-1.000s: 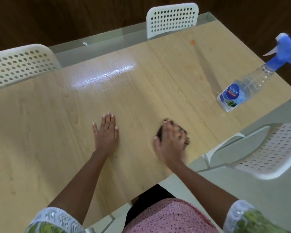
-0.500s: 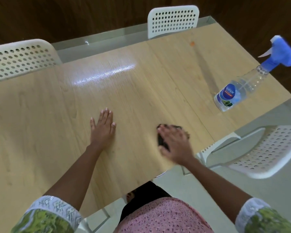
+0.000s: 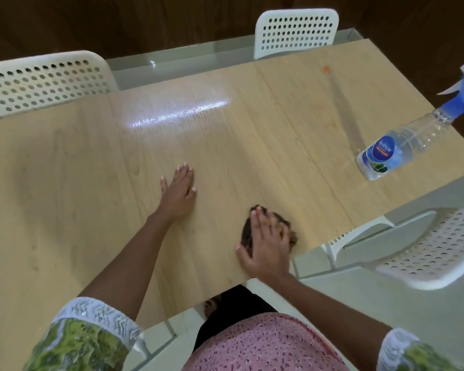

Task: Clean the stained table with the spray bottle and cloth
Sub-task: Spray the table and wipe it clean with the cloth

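The light wooden table (image 3: 225, 145) fills the view. My right hand (image 3: 265, 245) presses flat on a dark brown cloth (image 3: 248, 230) near the table's front edge; most of the cloth is hidden under the palm and fingers. My left hand (image 3: 178, 192) rests flat on the tabletop, fingers straight, a little to the left of the cloth and apart from it. A clear spray bottle (image 3: 402, 145) with a blue trigger head and blue label stands at the table's right edge. A small orange stain (image 3: 325, 68) shows on the far right part of the table.
Three white perforated chairs ring the table: one chair (image 3: 295, 32) at the far side, one chair (image 3: 43, 81) at the far left, one chair (image 3: 426, 250) at the near right. Pale tiled floor (image 3: 359, 303) lies below the front edge.
My right hand has slid the cloth along the front edge and turned its fingers to point away from me. My left hand stays flat in place.
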